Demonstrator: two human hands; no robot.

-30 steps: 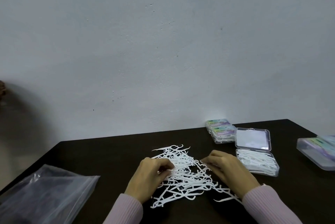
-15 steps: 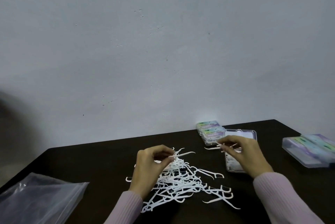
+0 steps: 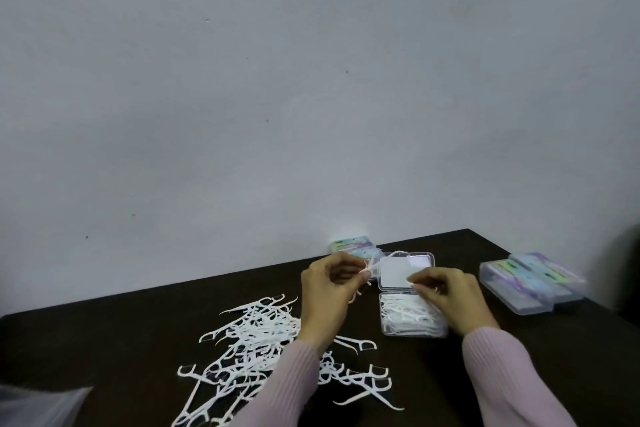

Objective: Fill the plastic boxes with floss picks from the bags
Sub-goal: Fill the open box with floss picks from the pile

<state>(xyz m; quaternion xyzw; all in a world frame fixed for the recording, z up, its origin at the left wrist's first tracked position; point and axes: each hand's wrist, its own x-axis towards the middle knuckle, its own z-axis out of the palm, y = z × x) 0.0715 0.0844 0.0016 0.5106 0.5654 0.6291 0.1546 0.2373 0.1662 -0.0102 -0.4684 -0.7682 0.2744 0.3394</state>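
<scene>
A: Loading picks into the open plastic box (image 3: 412,317), right? Hands?

B: Left hand (image 3: 329,291) pinches a few floss picks (image 3: 369,269) between thumb and fingertips, held above the table at 9 o'clock of the box lid (image 3: 405,271). Right hand (image 3: 446,295) hovers over the box's 1 o'clock corner, fingers curled; whether it pinches a pick, can't tell, too blurry.

A: Box status?

B: Tray looks mostly full, picks lying roughly lengthwise. Loose pile (image 3: 256,347) sits on the dark table (image 3: 485,385) at 8 o'clock of the box. Plenty left.

A: Tip for the step?

B: My call: align the held picks the same way as those in the tray, lay them flat, and keep the other hand steadying the box so it doesn't skid. Stray ends sticking over the rim would likely block the lid.

A: Others?

B: Closed boxes stacked at 11 o'clock (image 3: 353,246), more at 3 o'clock (image 3: 530,284). Plastic bag (image 3: 38,406) far at 8 o'clock.
</scene>
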